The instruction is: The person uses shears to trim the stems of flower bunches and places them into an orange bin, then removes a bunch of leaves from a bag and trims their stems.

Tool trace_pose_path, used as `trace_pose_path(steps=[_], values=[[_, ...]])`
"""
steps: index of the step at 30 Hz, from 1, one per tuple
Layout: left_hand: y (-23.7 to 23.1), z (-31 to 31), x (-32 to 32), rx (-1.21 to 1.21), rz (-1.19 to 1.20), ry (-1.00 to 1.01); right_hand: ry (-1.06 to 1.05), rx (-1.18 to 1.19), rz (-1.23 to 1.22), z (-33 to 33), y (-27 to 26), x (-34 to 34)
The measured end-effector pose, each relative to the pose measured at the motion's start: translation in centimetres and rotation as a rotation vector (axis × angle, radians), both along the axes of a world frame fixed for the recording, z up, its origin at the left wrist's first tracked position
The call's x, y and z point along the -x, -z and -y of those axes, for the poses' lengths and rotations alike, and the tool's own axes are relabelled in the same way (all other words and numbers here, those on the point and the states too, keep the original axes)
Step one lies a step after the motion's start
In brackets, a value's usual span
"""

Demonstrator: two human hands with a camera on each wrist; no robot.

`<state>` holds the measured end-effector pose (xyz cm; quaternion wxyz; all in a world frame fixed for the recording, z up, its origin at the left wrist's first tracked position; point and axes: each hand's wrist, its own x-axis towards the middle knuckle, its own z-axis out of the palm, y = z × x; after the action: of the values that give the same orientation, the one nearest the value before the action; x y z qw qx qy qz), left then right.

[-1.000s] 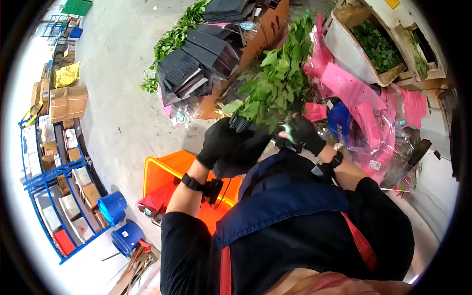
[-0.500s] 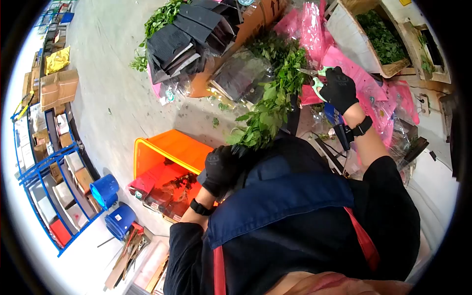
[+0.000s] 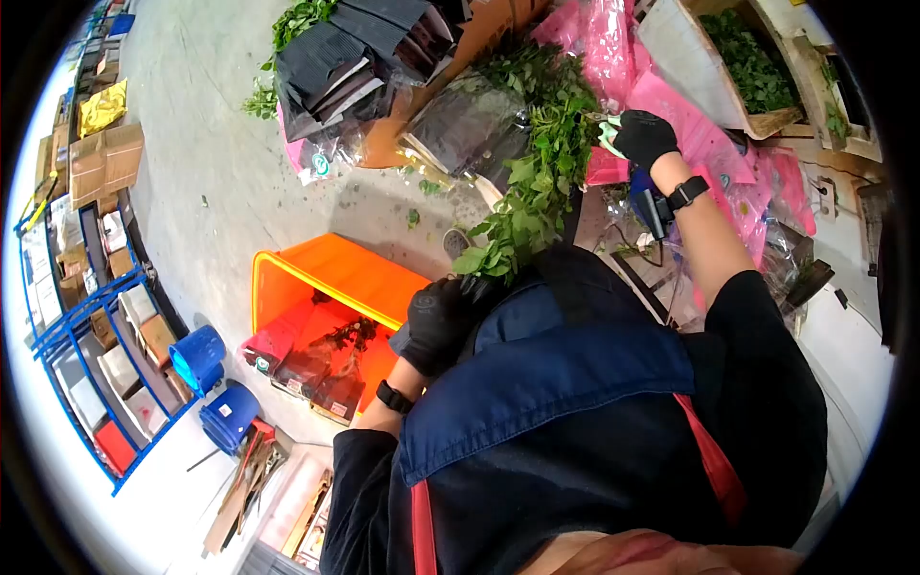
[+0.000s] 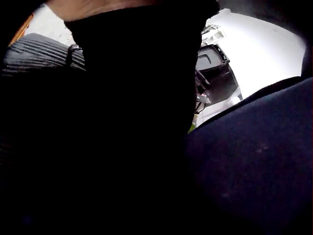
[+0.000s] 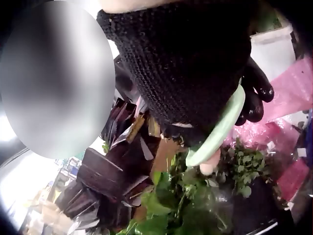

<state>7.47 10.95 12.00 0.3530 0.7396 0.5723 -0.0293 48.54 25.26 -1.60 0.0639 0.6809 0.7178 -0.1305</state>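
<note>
In the head view the black-gloved left hand (image 3: 439, 324) grips a dark ribbed sleeve at the lower end of a leafy green bunch (image 3: 530, 206), close against the apron. The gloved right hand (image 3: 644, 139) holds scissors with pale green handles (image 3: 609, 136) at the bunch's far right edge; leaves hide the blades. In the right wrist view a green handle (image 5: 220, 129) lies against the glove, with a bare fingertip (image 5: 210, 164) beside it and leaves below. The left wrist view is mostly dark, with grey ribbed material (image 4: 41, 51) at its upper left.
An orange crate (image 3: 340, 273) lies left of the left hand, with blue buckets (image 3: 228, 417) beyond it. Black ribbed packs (image 3: 331, 72) stand at the top. Pink wrapping (image 3: 685, 120) and a white bin (image 3: 685, 67) of greens are at the right.
The right hand first moved away from the left, bringing the scissors into view, then shifted slightly up and left to the leaves. The left hand drew back toward the body with the bunch.
</note>
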Motion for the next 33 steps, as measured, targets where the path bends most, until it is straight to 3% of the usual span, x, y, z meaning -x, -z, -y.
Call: trace_pose_path(steps=[4,7,9,12,14,15,18,19,20,21,22,23,24,27,29,31,33], values=[[-1.5,-1.1,-0.8,0.144,0.017,-0.057,-0.070,-0.021,-0.118,2.2,-4.7,1.7],[-0.2,-2.6,-0.9,0.159,0.069,-0.076,-0.052,0.097,-0.051,3.7,-0.6,-0.1],[3.1,-3.7,-1.0,0.099,0.169,-0.132,0.010,0.018,-0.086,5.6,3.0,-1.8],[3.5,-9.4,-2.5,-0.218,0.132,0.115,-0.070,-0.101,-0.096,6.8,7.1,-2.2],[6.3,-12.2,-3.1,-0.376,0.128,-0.078,-0.122,-0.062,-0.136,7.9,4.9,0.2],[8.5,-13.1,-3.7,-0.390,0.151,-0.329,-0.155,0.028,-0.100,8.8,5.5,1.1],[11.9,-12.4,-3.3,-0.526,0.416,-0.349,-0.305,0.278,0.043,10.8,8.3,2.3],[11.4,-10.6,-2.6,-0.566,0.492,-0.414,-0.316,0.282,-0.100,11.3,11.0,1.5],[11.2,-9.0,-0.5,-0.540,0.422,-0.377,-0.289,0.402,-0.096,10.9,10.0,3.5],[11.1,-7.3,2.1,-0.507,0.362,-0.336,-0.324,0.363,-0.098,11.0,10.7,4.2],[10.5,-6.0,5.3,-0.335,0.319,-0.430,-0.709,0.151,-0.037,11.0,16.5,1.6],[10.4,-4.7,8.5,-0.159,0.303,-0.517,-0.602,0.304,0.031,9.7,6.9,9.6],[12.2,-2.8,12.0,-0.206,0.289,-0.652,-0.659,0.397,-0.001,8.9,6.5,11.7],[17.5,3.7,23.8,-0.201,0.304,-0.993,-0.737,0.194,-0.255,8.1,8.9,15.3],[18.1,8.0,32.0,-0.271,0.358,-1.265,-0.786,0.248,-0.156,6.5,9.6,18.2],[18.3,10.9,41.6,-0.303,0.109,-1.321,-0.657,0.507,0.010,5.3,4.4,26.3],[19.5,13.8,51.5,-0.471,-0.016,-1.438,-0.732,0.533,0.039,4.7,4.5,31.6]])
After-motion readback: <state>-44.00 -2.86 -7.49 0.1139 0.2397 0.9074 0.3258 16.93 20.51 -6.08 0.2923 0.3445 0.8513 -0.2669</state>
